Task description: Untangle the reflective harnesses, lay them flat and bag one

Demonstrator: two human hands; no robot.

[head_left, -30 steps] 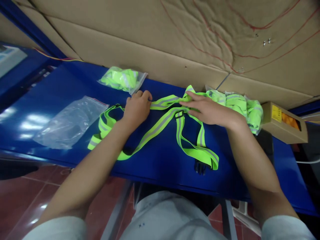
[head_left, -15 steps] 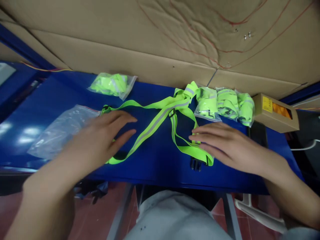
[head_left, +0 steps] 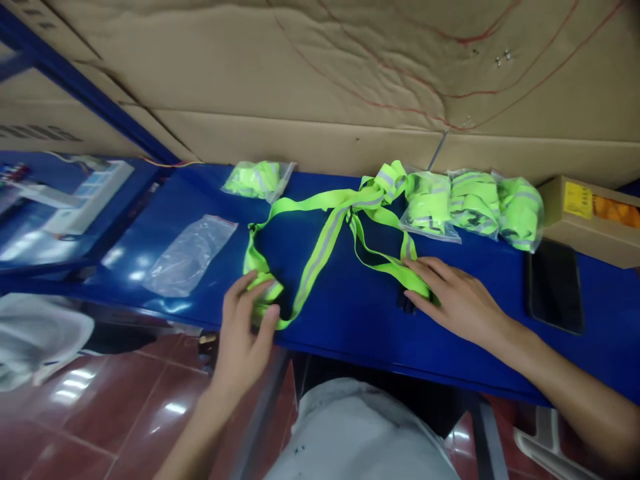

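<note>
A neon-yellow reflective harness of webbing straps (head_left: 320, 257) with a grey stripe lies spread on the blue table. My left hand (head_left: 247, 327) has its fingers and thumb curved around the folded strap at the harness's left end. At the right end, my right hand (head_left: 453, 293) holds the strap between fingers and thumb. A black buckle (head_left: 407, 303) shows partly below the right fingertips. The straps meet in a gathered bunch (head_left: 387, 183) at the back, and small black sliders sit along them.
On the left lies a clear zip bag (head_left: 193, 257). One bagged harness (head_left: 257, 180) is at the back left; three packed ones (head_left: 427, 203) stand at the back right. Beside them are a cardboard box (head_left: 595, 217) and a black phone (head_left: 555, 287). A cardboard panel (head_left: 300, 87) rises behind.
My left hand has come down from above the zip bag onto the strap's left end. My right hand has closed on the right end. The view has shifted left.
</note>
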